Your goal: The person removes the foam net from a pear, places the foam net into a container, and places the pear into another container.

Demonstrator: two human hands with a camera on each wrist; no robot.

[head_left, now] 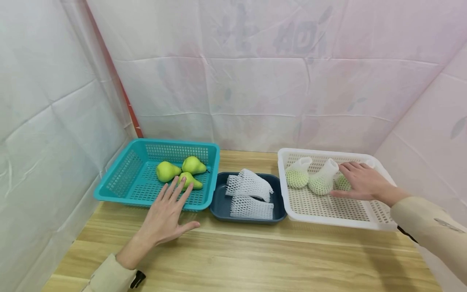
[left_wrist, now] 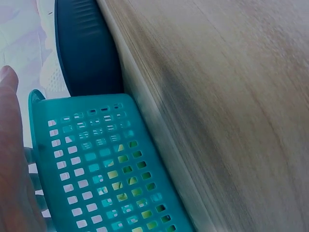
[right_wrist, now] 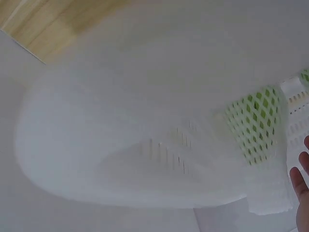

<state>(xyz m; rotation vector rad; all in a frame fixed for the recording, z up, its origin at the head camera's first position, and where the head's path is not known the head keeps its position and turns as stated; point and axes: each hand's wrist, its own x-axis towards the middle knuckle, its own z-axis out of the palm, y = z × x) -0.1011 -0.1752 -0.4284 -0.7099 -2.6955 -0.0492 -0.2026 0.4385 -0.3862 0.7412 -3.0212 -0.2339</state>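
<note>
My left hand [head_left: 166,217] reaches over the front rim of a teal basket [head_left: 120,194], fingers spread and holding nothing. Its fingertips overlap the nearest of three green pears [head_left: 191,181] in the head view. In the left wrist view that hand [left_wrist: 14,159] is beside the basket's perforated wall. On the right, my other hand [head_left: 365,182] extends over a white basket [head_left: 339,221], fingers extended. Beneath it a pear in a white foam net [head_left: 343,182] is partly hidden; the right wrist view shows a netted pear [right_wrist: 258,125] beside the fingers [right_wrist: 298,183].
Between the baskets sits a dark blue tray [head_left: 240,221] with loose white foam nets [head_left: 251,207]. Two more netted pears [head_left: 297,176] stand at the white basket's left. Everything rests on a wooden table [head_left: 255,259], with pale sheeting [head_left: 255,89] behind and at the sides.
</note>
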